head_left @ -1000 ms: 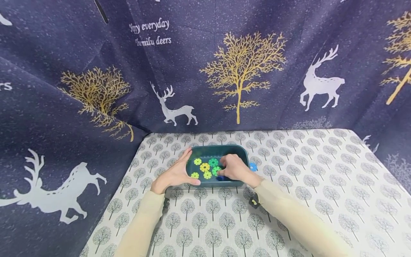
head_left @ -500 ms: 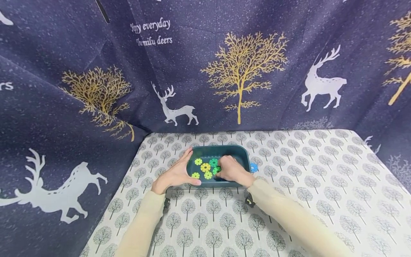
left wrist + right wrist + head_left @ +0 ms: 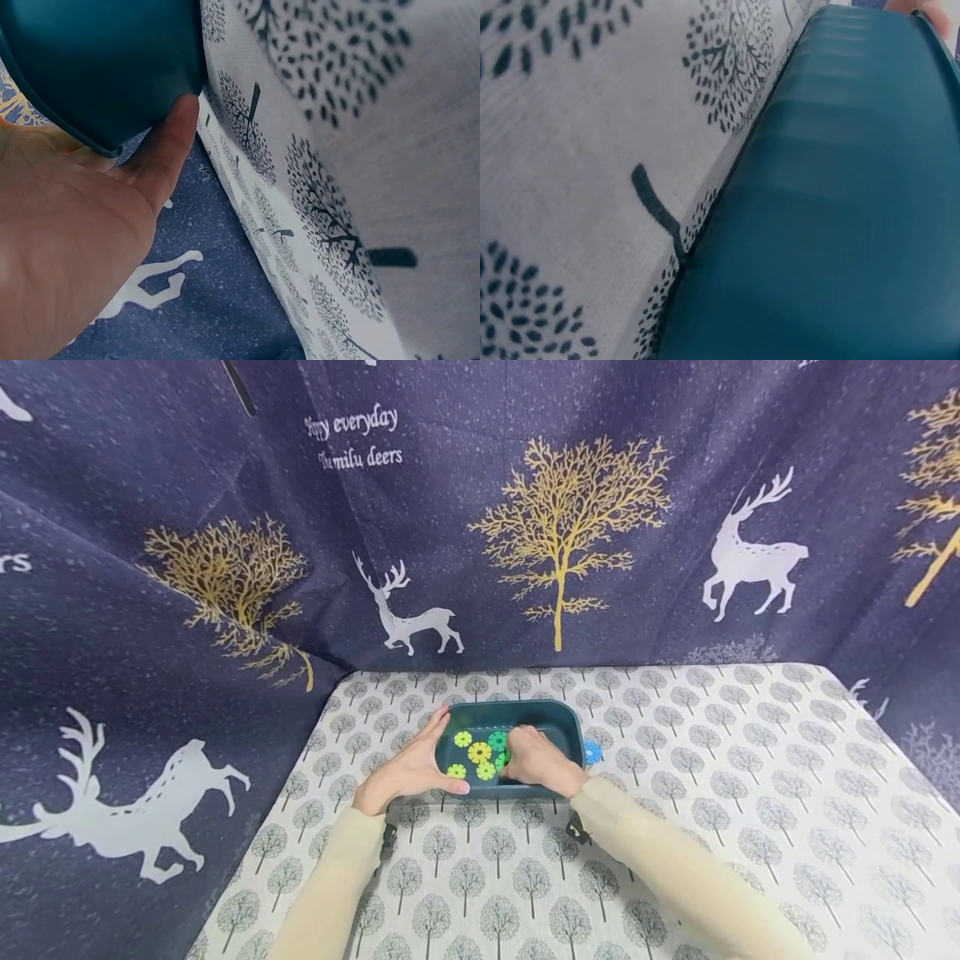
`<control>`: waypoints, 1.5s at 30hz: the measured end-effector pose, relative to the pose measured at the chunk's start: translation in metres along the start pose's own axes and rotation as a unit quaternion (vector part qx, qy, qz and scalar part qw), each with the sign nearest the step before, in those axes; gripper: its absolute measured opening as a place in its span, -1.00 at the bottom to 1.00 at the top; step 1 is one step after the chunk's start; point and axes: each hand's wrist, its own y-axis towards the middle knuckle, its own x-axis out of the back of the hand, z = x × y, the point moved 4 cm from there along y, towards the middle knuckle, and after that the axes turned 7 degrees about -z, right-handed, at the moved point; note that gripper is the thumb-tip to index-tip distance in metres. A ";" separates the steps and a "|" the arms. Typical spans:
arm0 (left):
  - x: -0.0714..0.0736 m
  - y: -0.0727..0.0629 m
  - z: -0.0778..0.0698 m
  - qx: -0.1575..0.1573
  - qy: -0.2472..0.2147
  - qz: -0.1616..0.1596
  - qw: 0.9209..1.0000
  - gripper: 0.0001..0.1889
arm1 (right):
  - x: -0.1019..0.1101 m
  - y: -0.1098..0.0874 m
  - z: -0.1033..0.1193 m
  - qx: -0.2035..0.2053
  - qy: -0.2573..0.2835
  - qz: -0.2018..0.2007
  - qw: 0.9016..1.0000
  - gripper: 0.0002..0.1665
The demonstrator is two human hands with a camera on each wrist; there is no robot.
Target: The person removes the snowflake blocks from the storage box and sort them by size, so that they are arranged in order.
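A dark teal plastic bin [image 3: 551,714] sits on the patterned cloth. Across its left end, my left hand [image 3: 412,768] holds the walls, thumb on the front side and fingers at the back. The left wrist view also shows that hand [image 3: 75,217] against the bin's outer wall [image 3: 105,67]. My right hand [image 3: 536,758] is down inside the bin, right of the middle; its fingertips are hidden, so what they hold cannot be seen. Beside it lie a green notched disc [image 3: 497,741] and a partly covered bright green one [image 3: 501,763]. Several yellow discs [image 3: 479,752] lie to the left.
A blue notched disc [image 3: 592,752] lies on the tablecloth [image 3: 712,793] just outside the bin's right end. Behind the table hangs a dark blue curtain [image 3: 630,602] with deer and trees. The bin's front wall [image 3: 817,195] fills much of the right wrist view.
My right hand has moved slightly left and lower in the bin, covering more of the bright green disc and the dark blue piece seen beneath it earlier. My left hand stays in place.
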 end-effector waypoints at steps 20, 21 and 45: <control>-0.001 0.001 0.001 -0.001 0.004 0.000 1.000 0.52 | 0.006 -0.010 0.007 0.048 -0.001 0.022 0.999 -0.44; -0.001 0.001 0.001 -0.001 0.002 0.001 1.000 0.52 | 0.006 -0.011 0.006 0.049 0.002 0.024 0.999 -0.44; 0.000 -0.001 0.000 0.005 -0.011 0.000 1.000 0.50 | 0.017 -0.014 0.000 0.060 0.043 0.006 0.997 -0.39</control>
